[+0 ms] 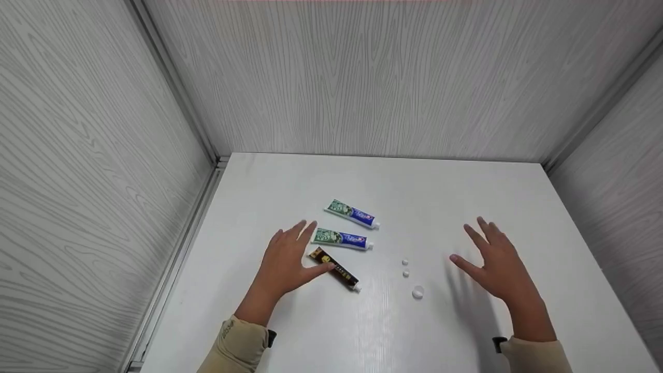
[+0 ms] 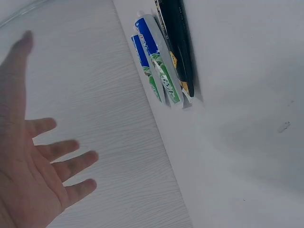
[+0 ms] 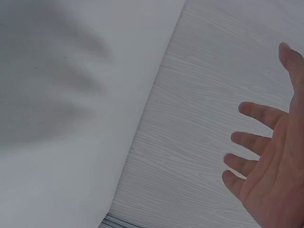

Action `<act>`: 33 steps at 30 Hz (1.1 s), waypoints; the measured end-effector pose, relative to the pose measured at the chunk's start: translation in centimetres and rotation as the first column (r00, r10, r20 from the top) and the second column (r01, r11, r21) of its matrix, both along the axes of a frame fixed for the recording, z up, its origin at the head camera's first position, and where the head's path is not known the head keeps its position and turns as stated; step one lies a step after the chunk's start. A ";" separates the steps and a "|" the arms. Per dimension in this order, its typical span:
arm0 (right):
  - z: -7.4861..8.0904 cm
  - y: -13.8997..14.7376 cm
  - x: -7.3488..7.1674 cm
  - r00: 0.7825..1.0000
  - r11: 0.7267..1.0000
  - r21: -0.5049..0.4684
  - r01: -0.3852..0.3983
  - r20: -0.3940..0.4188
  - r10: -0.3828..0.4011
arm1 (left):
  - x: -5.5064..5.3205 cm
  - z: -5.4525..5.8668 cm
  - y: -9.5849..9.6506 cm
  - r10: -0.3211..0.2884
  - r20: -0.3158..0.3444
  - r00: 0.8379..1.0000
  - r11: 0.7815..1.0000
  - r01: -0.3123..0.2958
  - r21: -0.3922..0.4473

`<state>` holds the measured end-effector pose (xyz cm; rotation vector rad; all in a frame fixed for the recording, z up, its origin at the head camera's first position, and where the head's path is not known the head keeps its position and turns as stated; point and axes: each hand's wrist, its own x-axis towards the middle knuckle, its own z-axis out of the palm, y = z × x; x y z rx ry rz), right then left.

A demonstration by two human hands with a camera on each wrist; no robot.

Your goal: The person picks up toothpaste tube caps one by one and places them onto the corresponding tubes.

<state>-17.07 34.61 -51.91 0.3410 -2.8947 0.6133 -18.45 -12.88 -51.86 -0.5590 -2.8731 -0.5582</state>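
Two blue-and-green toothpaste tubes (image 1: 352, 214) lie one behind the other on the white tabletop, their white tips pointing right. In front of them, a black-and-gold tube (image 1: 342, 273) lies at a slant. My left hand (image 1: 284, 263) hovers with spread fingers just left of the tubes, its thumb overlapping the black one in the head view. The left wrist view shows its palm (image 2: 33, 175) holding nothing. Over on the right, my right hand (image 1: 500, 267) is held above the table, fingers apart and nothing in it; its palm (image 3: 275, 185) faces inward in the right wrist view.
Two small white caps (image 1: 405, 273) and a larger round whitish cap-like piece (image 1: 418, 292) lie between the tubes and my right hand. Wood-grain panels (image 1: 362, 77) wall in the tabletop (image 1: 440, 186) at the back and both sides.
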 end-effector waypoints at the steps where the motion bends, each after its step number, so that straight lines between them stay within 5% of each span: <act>1: 0.0 0.0 0.0 1.000 1.000 -0.004 -0.007 -0.007 0.007 | 0.0 -0.1 0.0 -0.012 -0.015 1.000 1.000 0.012 0.001; 11: -0.5 0.0 0.3 0.998 0.999 -0.005 -0.043 -0.043 0.042 | 0.0 -0.8 0.1 -0.057 -0.030 0.998 0.998 0.058 0.004; 24: -1.3 0.0 1.2 0.988 0.995 -0.102 -0.004 0.153 0.020 | 0.4 -2.4 1.2 -0.093 0.023 0.995 0.993 0.091 0.075; 33: -2.6 -0.6 1.5 0.981 0.988 -0.142 -0.064 0.173 0.089 | 0.5 -3.6 2.1 -0.109 0.057 0.992 0.991 0.103 0.090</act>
